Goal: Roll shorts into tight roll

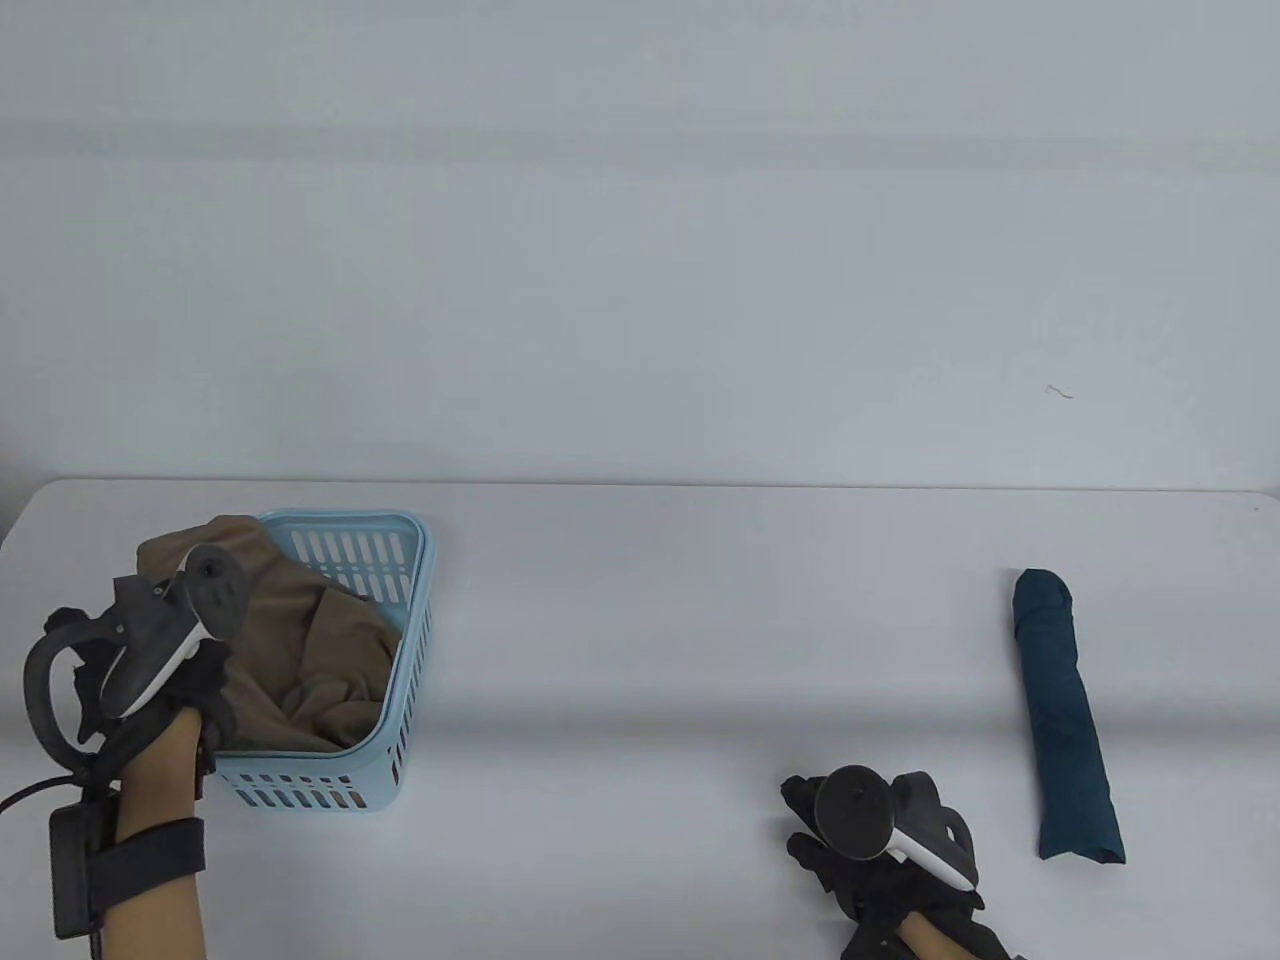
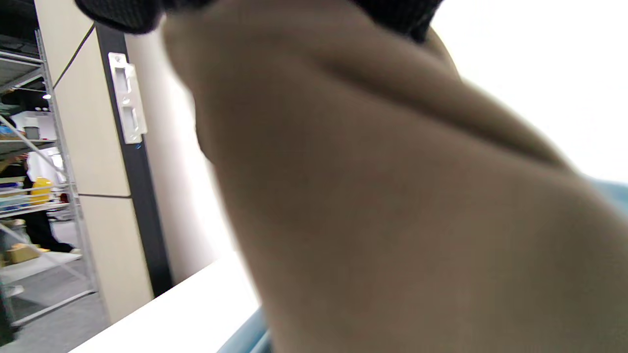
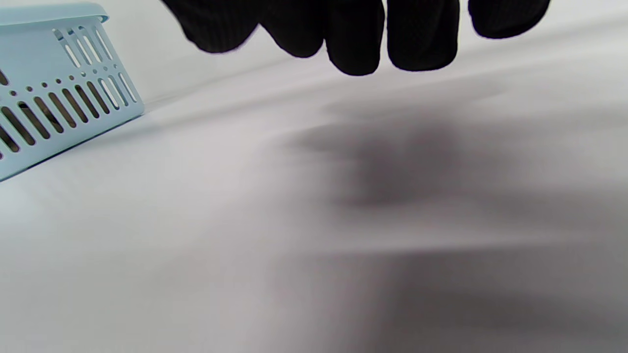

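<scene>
Crumpled brown shorts [image 1: 320, 640] lie in a light blue basket [image 1: 300, 795] at the table's left. My left hand [image 1: 210, 690] is at the basket's left side and grips the brown cloth, which stands raised at the back left corner. In the left wrist view the brown shorts [image 2: 392, 196] fill the frame under my gloved fingers [image 2: 122, 12]. My right hand [image 1: 850, 870] hovers low over the bare table near the front edge, fingers [image 3: 353, 29] relaxed and holding nothing. Its shadow lies on the table below it.
A dark teal garment rolled into a tight roll [image 1: 1065, 720] lies at the right of the table, to the right of my right hand. The basket's slotted wall [image 3: 59, 108] shows at the left of the right wrist view. A shelf rack [image 2: 34, 196] stands beyond the table.
</scene>
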A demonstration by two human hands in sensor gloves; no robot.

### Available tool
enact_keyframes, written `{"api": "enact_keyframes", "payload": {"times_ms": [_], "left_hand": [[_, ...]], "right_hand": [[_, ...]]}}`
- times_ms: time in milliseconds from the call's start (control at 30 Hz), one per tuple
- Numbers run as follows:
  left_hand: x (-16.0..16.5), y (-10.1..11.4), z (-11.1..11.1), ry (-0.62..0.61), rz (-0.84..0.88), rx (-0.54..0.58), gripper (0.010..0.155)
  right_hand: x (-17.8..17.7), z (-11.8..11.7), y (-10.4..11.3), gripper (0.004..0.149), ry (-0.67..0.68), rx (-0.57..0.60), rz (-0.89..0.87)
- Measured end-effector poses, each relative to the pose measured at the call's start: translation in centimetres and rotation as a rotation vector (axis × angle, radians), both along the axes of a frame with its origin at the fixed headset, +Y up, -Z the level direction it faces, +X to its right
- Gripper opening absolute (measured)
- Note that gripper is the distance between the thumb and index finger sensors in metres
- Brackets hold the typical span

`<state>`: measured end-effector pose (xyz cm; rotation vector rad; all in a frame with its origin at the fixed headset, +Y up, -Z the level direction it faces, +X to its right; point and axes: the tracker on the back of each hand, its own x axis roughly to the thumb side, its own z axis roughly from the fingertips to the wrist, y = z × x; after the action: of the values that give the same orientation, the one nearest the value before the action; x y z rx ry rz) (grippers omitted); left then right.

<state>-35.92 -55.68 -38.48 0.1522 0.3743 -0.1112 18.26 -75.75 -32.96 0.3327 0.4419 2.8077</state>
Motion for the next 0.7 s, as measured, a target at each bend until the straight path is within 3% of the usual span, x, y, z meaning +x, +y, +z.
{"api": "enact_keyframes", "payload": {"times_ms": [467,700], "left_hand": [[5.8,9.2,3.5,-0.366,0.695,0.494,0.042],[8.7,12.5,4.8,-0.552,0.968,0.609,0.042]], "right_hand": [[-0.1,0.3,0.8,0.062,0.008,0.021,-0.033],[-0.1,0.3,0.8,0.062,0.016,0.018,-0.036]]}}
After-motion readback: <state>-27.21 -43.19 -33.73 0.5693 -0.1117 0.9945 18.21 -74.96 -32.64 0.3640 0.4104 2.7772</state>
